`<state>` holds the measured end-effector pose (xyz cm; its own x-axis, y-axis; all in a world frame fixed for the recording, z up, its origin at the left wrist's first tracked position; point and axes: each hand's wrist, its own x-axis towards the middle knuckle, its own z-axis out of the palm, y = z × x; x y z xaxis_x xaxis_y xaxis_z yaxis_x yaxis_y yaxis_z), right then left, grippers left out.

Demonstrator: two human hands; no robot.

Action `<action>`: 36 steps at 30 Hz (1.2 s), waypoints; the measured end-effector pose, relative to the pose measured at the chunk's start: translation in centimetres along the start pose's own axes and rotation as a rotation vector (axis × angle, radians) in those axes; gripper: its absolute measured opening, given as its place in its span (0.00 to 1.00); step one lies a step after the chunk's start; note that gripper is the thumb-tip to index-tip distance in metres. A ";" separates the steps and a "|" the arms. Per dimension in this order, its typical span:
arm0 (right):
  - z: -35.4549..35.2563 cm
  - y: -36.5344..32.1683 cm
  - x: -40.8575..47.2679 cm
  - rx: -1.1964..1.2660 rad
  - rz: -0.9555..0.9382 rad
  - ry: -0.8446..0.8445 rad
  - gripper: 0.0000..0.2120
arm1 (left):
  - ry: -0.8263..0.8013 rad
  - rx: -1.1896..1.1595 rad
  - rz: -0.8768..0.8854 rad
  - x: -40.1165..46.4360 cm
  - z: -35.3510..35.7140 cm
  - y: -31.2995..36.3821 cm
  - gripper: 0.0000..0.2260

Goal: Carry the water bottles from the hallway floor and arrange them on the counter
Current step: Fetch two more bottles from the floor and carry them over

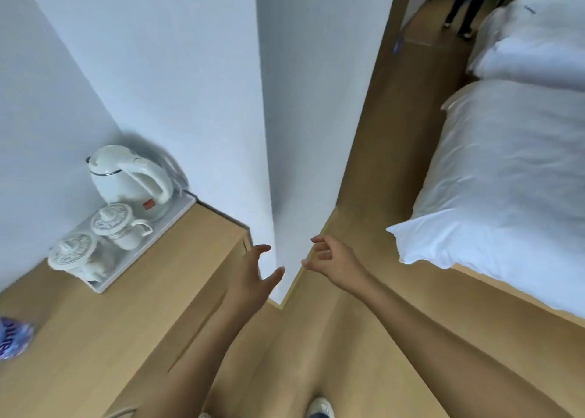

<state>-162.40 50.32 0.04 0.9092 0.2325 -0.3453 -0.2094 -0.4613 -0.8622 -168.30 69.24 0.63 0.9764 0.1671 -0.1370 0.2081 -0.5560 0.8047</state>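
Both hands are empty and extended forward over the wooden floor (316, 338). Left hand (253, 270): fingers straight and spread, thumb apart, just beside the end of the wooden counter (104, 329). Right hand (332, 259): fingers loosely curled, holding nothing, in front of the white wall corner (269, 164). Neither hand touches any object, a posture consistent with walking off to fetch more. One water bottle (14, 338), blurred, with a blue label, sits on the counter at the left edge of view; whether others stand there cannot be told. Farther along the counter, a white tray (180, 210) against the wall groups an electric kettle (129, 180) and two lidded cups (117, 226), leaving the near surface for bottles. A bed (506, 180) with white linen lies to the right. The corridor (421, 34) beyond, presumably the hallway, shows no bottles in this view.
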 end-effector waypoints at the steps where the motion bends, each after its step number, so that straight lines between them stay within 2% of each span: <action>1: -2.2 1.0 -0.2 0.014 0.011 0.036 0.23 | -0.026 -0.006 0.017 0.7 1.8 1.5 0.23; 8: -14.2 5.6 -0.5 0.062 0.070 0.243 0.25 | -0.194 0.042 0.119 5.8 11.2 9.7 0.22; 15: -22.1 8.6 3.2 0.079 0.143 0.361 0.26 | -0.318 0.056 0.184 13.4 18.2 15.5 0.22; 25: -36.0 8.7 18.3 0.149 0.228 0.457 0.23 | -0.418 0.026 0.212 32.0 26.9 24.1 0.23; 36: -48.7 7.9 34.5 0.134 0.284 0.442 0.23 | -0.414 0.037 0.207 50.7 33.2 32.2 0.22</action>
<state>-115.12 13.00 -0.65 0.8690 -0.2805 -0.4077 -0.4865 -0.3334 -0.8076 -110.16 32.78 0.43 0.9372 -0.2852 -0.2010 0.0014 -0.5731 0.8195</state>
